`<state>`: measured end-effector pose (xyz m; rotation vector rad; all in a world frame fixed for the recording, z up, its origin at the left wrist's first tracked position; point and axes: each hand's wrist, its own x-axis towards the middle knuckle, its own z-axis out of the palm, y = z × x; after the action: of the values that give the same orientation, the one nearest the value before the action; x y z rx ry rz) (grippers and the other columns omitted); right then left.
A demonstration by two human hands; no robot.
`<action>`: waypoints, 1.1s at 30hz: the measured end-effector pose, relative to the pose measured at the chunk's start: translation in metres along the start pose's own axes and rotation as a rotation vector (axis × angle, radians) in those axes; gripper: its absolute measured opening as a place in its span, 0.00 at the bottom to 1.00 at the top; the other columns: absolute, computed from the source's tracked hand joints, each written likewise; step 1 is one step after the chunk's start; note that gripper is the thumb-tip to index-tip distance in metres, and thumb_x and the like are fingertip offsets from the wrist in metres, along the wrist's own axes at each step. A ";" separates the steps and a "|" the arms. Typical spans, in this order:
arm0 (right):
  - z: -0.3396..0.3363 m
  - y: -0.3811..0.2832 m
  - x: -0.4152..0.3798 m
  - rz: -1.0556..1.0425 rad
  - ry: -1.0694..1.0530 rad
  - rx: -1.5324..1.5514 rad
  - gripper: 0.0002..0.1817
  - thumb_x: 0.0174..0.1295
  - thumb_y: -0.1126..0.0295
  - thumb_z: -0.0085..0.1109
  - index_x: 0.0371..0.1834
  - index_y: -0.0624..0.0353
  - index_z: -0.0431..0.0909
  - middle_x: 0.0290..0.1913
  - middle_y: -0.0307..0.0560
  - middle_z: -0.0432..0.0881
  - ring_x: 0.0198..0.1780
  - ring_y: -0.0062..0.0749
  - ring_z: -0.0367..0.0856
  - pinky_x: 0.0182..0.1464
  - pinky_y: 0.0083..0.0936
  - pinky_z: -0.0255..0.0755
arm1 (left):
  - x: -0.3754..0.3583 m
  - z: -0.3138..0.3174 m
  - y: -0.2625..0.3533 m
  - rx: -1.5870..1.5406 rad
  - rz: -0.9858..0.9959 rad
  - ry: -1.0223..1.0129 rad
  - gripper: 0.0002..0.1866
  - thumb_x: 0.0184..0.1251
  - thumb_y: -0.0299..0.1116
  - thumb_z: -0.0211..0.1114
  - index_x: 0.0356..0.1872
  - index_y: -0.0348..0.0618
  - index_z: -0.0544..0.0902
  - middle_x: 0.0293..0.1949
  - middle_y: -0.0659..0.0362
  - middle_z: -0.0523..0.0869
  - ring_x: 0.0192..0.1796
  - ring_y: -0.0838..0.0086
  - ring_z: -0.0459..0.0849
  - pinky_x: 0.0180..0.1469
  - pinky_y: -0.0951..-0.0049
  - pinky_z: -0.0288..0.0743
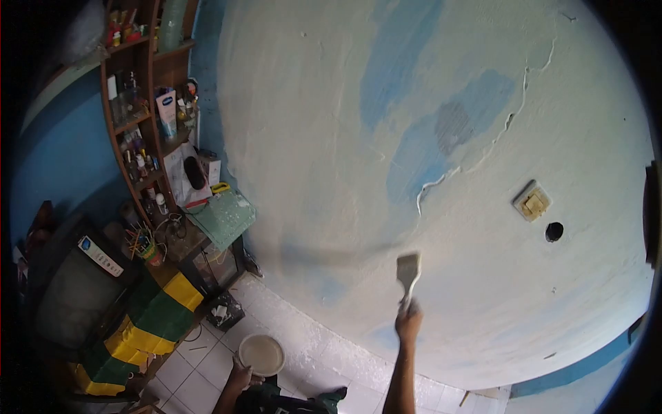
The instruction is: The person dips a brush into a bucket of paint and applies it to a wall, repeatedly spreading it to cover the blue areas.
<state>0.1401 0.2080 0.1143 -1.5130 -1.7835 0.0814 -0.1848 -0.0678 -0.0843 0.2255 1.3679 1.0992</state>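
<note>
My right hand (409, 321) is closed round the handle of a wide, flat paintbrush (409, 264). The bristles lie against the wall (476, 276), just below a jagged crack (441, 179). Pale paint coats most of this wall, with blue patches showing through in streaks. Low on the left, my left hand (243, 377) grips a round tub (282, 363) at its near side. Inside the tub is off-white paint (261, 353). Part of the left hand's fingers is hidden by the tub.
A light switch (532, 201) and a dark round hole (554, 232) interrupt the wall at right. To the left stand a wooden shelf (153, 83) of bottles, a television (79, 290) and a green-and-yellow cloth (148, 314). White spatter marks the tiled floor (303, 338).
</note>
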 end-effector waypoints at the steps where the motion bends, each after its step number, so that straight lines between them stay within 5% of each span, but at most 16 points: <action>1: -0.024 -0.029 0.026 -0.017 -0.005 -0.038 0.12 0.62 0.70 0.43 0.26 0.66 0.72 0.25 0.59 0.74 0.29 0.56 0.73 0.28 0.40 0.64 | 0.005 0.000 0.001 -0.013 -0.005 -0.015 0.29 0.65 0.21 0.39 0.60 0.60 0.37 0.45 0.37 0.71 0.25 0.57 0.83 0.21 0.68 0.82; 3: -0.062 -0.077 0.066 -0.169 0.064 -0.048 0.10 0.63 0.71 0.43 0.37 0.66 0.72 0.27 0.63 0.74 0.30 0.58 0.73 0.28 0.43 0.64 | 0.007 0.003 0.003 -0.022 0.006 -0.049 0.29 0.65 0.21 0.39 0.60 0.59 0.37 0.47 0.37 0.70 0.26 0.57 0.83 0.22 0.67 0.82; 4: -0.078 -0.096 0.083 -0.200 0.031 -0.105 0.09 0.62 0.73 0.43 0.42 0.66 0.68 0.20 0.62 0.73 0.23 0.57 0.72 0.23 0.41 0.64 | 0.007 0.005 0.004 -0.018 0.030 -0.068 0.29 0.65 0.21 0.39 0.60 0.59 0.37 0.48 0.37 0.70 0.26 0.58 0.83 0.23 0.67 0.82; 5: -0.084 -0.111 0.098 -0.118 0.032 -0.090 0.09 0.62 0.73 0.44 0.40 0.67 0.70 0.20 0.60 0.74 0.21 0.57 0.72 0.22 0.39 0.64 | 0.007 0.006 0.004 -0.018 0.058 -0.083 0.29 0.65 0.21 0.39 0.60 0.58 0.37 0.48 0.37 0.70 0.27 0.58 0.83 0.23 0.66 0.82; 8: -0.082 -0.105 0.138 -0.333 0.047 -0.264 0.07 0.61 0.72 0.47 0.35 0.65 0.72 0.20 0.57 0.74 0.21 0.52 0.74 0.21 0.38 0.66 | 0.013 0.009 0.007 0.013 0.025 -0.080 0.35 0.62 0.19 0.42 0.62 0.64 0.37 0.49 0.38 0.67 0.27 0.56 0.83 0.29 0.60 0.84; 14: -0.080 -0.072 0.140 -0.598 0.011 -0.624 0.07 0.59 0.72 0.47 0.36 0.62 0.73 0.23 0.53 0.72 0.20 0.46 0.75 0.20 0.36 0.71 | -0.001 0.016 0.019 0.136 0.137 -0.022 0.27 0.66 0.22 0.39 0.60 0.56 0.39 0.46 0.38 0.71 0.27 0.59 0.83 0.24 0.66 0.83; 19: -0.089 -0.098 0.144 -0.543 -0.205 -0.762 0.06 0.58 0.74 0.46 0.35 0.62 0.73 0.22 0.55 0.74 0.21 0.47 0.77 0.21 0.36 0.72 | -0.004 0.003 0.009 -0.022 0.009 -0.020 0.26 0.67 0.23 0.39 0.60 0.56 0.39 0.45 0.37 0.72 0.27 0.60 0.84 0.24 0.68 0.83; 24: -0.095 -0.099 0.144 -0.491 -0.294 -0.716 0.07 0.56 0.73 0.49 0.28 0.64 0.76 0.19 0.57 0.76 0.22 0.46 0.78 0.25 0.38 0.73 | -0.007 -0.008 0.008 0.054 0.100 0.024 0.27 0.67 0.24 0.39 0.60 0.57 0.38 0.43 0.38 0.74 0.26 0.61 0.84 0.24 0.69 0.83; 29: -0.057 -0.006 0.090 -0.385 -0.376 -0.690 0.15 0.55 0.64 0.52 0.17 0.63 0.74 0.19 0.59 0.77 0.22 0.50 0.77 0.24 0.43 0.70 | -0.023 -0.016 0.012 -0.040 0.100 0.064 0.28 0.66 0.23 0.40 0.60 0.56 0.37 0.44 0.39 0.74 0.25 0.62 0.83 0.22 0.71 0.82; 33: -0.029 0.014 0.002 -0.065 -0.395 -0.509 0.11 0.60 0.66 0.45 0.32 0.61 0.75 0.24 0.61 0.77 0.26 0.56 0.76 0.27 0.45 0.70 | -0.020 -0.019 0.013 -0.047 0.119 0.049 0.29 0.65 0.22 0.41 0.61 0.56 0.38 0.45 0.39 0.73 0.25 0.63 0.83 0.22 0.72 0.81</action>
<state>0.1685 0.2015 0.1283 -1.8871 -2.2892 -0.1254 -0.2035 -0.0839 -0.0671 0.2498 1.3850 1.2419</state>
